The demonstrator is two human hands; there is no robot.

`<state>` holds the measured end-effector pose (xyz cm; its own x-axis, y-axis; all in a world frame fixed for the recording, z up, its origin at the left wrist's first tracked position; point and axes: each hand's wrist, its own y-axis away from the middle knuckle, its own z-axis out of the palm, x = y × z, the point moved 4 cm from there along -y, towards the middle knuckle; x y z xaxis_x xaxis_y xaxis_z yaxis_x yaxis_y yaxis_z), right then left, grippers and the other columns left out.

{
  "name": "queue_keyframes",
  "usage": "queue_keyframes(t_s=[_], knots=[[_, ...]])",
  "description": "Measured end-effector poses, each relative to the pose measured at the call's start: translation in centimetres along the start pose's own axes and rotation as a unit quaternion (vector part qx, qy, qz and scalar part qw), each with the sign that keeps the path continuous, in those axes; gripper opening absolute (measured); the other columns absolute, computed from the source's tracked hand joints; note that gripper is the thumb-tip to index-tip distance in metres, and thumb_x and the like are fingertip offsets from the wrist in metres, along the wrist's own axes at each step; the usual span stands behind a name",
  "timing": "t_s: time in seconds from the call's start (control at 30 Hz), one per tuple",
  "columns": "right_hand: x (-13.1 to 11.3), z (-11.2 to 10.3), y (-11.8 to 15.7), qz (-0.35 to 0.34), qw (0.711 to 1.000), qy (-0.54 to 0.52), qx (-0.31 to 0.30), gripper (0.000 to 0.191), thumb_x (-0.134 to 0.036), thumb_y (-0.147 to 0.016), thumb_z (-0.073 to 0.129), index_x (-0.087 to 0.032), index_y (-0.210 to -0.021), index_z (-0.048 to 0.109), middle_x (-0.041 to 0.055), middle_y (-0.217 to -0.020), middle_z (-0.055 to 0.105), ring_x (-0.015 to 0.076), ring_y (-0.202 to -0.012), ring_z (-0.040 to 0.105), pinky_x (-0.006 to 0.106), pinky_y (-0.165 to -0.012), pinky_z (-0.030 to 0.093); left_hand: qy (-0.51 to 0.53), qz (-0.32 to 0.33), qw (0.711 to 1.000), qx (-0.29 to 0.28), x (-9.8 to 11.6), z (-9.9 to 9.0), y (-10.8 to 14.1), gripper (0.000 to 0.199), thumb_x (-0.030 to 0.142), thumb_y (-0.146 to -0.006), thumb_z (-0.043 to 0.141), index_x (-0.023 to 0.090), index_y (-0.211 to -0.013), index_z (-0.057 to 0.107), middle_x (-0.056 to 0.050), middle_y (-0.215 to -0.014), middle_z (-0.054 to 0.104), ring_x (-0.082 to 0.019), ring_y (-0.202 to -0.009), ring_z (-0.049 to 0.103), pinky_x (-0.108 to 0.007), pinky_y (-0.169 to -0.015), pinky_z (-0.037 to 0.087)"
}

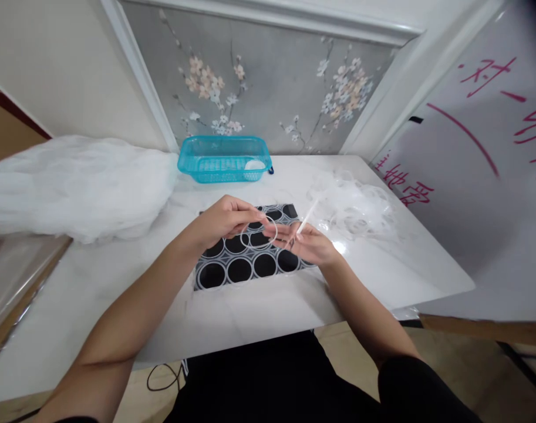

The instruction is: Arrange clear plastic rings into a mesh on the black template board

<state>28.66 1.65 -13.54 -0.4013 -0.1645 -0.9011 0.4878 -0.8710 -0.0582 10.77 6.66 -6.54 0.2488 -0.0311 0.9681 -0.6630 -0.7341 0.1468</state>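
My left hand point(230, 218) pinches a thin, clear ring point(259, 246) between thumb and fingers, holding it above the table. Close by on the right, my right hand point(315, 244) is turned partly palm up, its fingertips close to the ring. A slim white stick-like tool point(308, 217) is gripped in that hand and slants up to the right; its exact kind is not clear. Beneath both hands lies a black sheet point(239, 269) patterned with rows of pale-rimmed circles, partly covered by my fingers.
At the back stands a blue plastic basket point(192, 170) with a white round item point(254, 167) inside. A large heap of whitish film-like material point(74, 185) fills the left side. Loose clear rings point(360, 208) are piled on the right, near a whiteboard point(479, 235) with red writing.
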Motion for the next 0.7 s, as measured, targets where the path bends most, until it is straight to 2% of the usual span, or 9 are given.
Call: queue_keyframes(t_s=[0.1,0.27,0.4,0.47,0.5,0.53,0.6,0.67,0.7], knots=[[0.4,0.8,0.2,0.010,0.998,-0.049,-0.028,0.026,-0.043,-0.065,0.079,-0.023,-0.068,0.062,0.0022,-0.122,0.064,0.0238,-0.120,0.056,0.046,-0.108,0.036,0.015,-0.029,0.999,-0.005,-0.7,0.8,-0.4,0.020,0.034,-0.081,0.061,0.016,-0.083,0.071,0.007,-0.043,0.029,-0.005,-0.039,0.019,-0.022,-0.037,0.012],[1.0,0.0,0.3,0.007,0.994,-0.109,-0.005,0.023,-0.040,-0.066,0.078,-0.025,-0.068,0.061,-0.0009,-0.097,0.070,0.0201,-0.103,0.065,0.043,-0.102,0.042,-0.004,-0.038,0.999,-0.026,-1.6,1.1,-0.9,0.025,0.039,-0.083,0.058,0.019,-0.089,0.071,0.007,-0.046,0.026,-0.005,-0.040,0.019,-0.023,-0.037,0.013],[1.2,-0.5,0.2,-0.017,0.989,-0.149,0.017,0.021,-0.039,-0.065,0.077,-0.026,-0.067,0.060,-0.0041,-0.088,0.069,0.0169,-0.092,0.067,0.039,-0.095,0.048,0.000,-0.048,0.999,-0.019,-1.9,1.0,-1.1,0.024,0.038,-0.081,0.060,0.018,-0.088,0.071,0.007,-0.045,0.026,-0.005,-0.040,0.019,-0.023,-0.038,0.013],[1.0,-0.8,0.2,-0.022,0.986,-0.157,0.043,0.024,-0.041,-0.063,0.077,-0.026,-0.066,0.058,-0.0045,-0.084,0.067,0.0143,-0.083,0.067,0.035,-0.085,0.052,-0.005,-0.053,0.998,-0.018,-2.0,1.0,-1.2,0.026,0.038,-0.081,0.060,0.017,-0.093,0.071,0.008,-0.044,0.028,-0.005,-0.039,0.020,-0.023,-0.038,0.013],[0.7,-0.9,0.3,-0.026,0.986,-0.155,0.060,0.025,-0.042,-0.062,0.076,-0.026,-0.067,0.058,-0.0047,-0.082,0.066,0.0121,-0.075,0.065,0.031,-0.075,0.054,-0.016,-0.053,0.998,-0.018,-2.0,1.1,-1.3,0.030,0.040,-0.083,0.058,0.018,-0.098,0.070,0.007,-0.044,0.031,-0.006,-0.039,0.022,-0.023,-0.038,0.014],[0.3,-1.1,0.4,-0.033,0.985,-0.146,0.080,0.026,-0.043,-0.062,0.076,-0.026,-0.068,0.057,-0.0049,-0.080,0.064,0.0095,-0.066,0.061,0.024,-0.062,0.053,-0.037,-0.051,0.998,-0.015,-2.1,1.3,-1.2,0.034,0.042,-0.084,0.055,0.018,-0.105,0.068,0.007,-0.044,0.036,-0.006,-0.038,0.024,-0.023,-0.038,0.015],[-0.8,-1.5,0.7,-0.049,0.985,-0.099,0.135,0.024,-0.044,-0.064,0.073,-0.026,-0.071,0.057,-0.0044,-0.079,0.062,0.0059,-0.052,0.048,0.015,-0.038,0.035,-0.111,-0.038,0.993,-0.001,-2.3,2.0,-0.9,0.042,0.048,-0.088,0.048,0.021,-0.117,0.062,0.004,-0.051,0.052,-0.007,-0.039,0.033,-0.023,-0.039,0.023],[-2.0,-2.0,1.2,-0.058,0.979,-0.005,0.196,0.022,-0.042,-0.069,0.069,-0.025,-0.075,0.058,-0.0020,-0.080,0.063,0.0053,-0.048,0.042,0.015,-0.031,0.017,-0.233,-0.006,0.972,0.016,-2.7,3.3,-0.1,0.045,0.051,-0.091,0.043,0.023,-0.122,0.059,-0.001,-0.071,0.068,-0.010,-0.050,0.052,-0.023,-0.048,0.038],[-2.4,-2.2,1.4,-0.052,0.972,0.061,0.221,0.021,-0.042,-0.072,0.068,-0.023,-0.077,0.060,-0.0007,-0.077,0.063,0.0057,-0.047,0.042,0.016,-0.031,0.014,-0.307,0.020,0.951,0.021,-3.0,4.2,0.5,0.045,0.052,-0.091,0.041,0.024,-0.122,0.059,-0.002,-0.085,0.072,-0.012,-0.064,0.061,-0.025,-0.057,0.044]])
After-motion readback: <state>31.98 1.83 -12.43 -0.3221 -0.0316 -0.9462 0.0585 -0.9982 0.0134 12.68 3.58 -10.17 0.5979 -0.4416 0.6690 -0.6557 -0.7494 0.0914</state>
